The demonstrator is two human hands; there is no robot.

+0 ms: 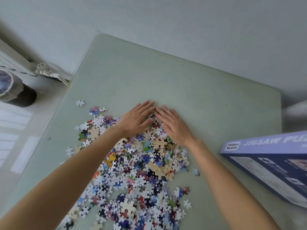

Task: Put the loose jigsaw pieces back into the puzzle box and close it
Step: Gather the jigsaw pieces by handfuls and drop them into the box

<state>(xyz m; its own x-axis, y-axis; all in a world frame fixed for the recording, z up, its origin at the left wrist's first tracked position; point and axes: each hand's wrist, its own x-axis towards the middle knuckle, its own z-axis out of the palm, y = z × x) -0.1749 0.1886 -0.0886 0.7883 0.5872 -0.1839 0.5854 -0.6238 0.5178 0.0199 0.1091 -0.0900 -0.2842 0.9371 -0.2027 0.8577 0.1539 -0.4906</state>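
Raking looks like the step in hand, w/ only the head view to go on: left hand (135, 121) and right hand (172, 124) lie flat, palms down, at the far edge of the pile of loose jigsaw pieces (136, 165), fingertips meeting in a wedge, fingers straight and close together, gripping nothing. Pile sits mid-table (166, 75), spreading toward the person; the puzzle box (265, 163) lies right of the pile, well apart from it, blue w/ a printed label. Risks, as I judge them: a fast pull could ride over the heap instead of moving it, so pcs squirt out sideways under the wrists; stragglers already sit off the pile, e.g. one lone piece (80, 103) left of and beyond it, another piece (196, 171) just right of it, a third (187, 203) right and nearer, so those could get missed. Pcs on the pile's left fringe lie near the table's left edge, and a sweep that way could drop them to the floor. Box is well off, so carrying handfuls across may spill some. Hard to tell: whether the box is open or shut, since its right part is cut off by the frame; pile's near end is cut off too; pcs under the palms hidden; edges of view blurred.
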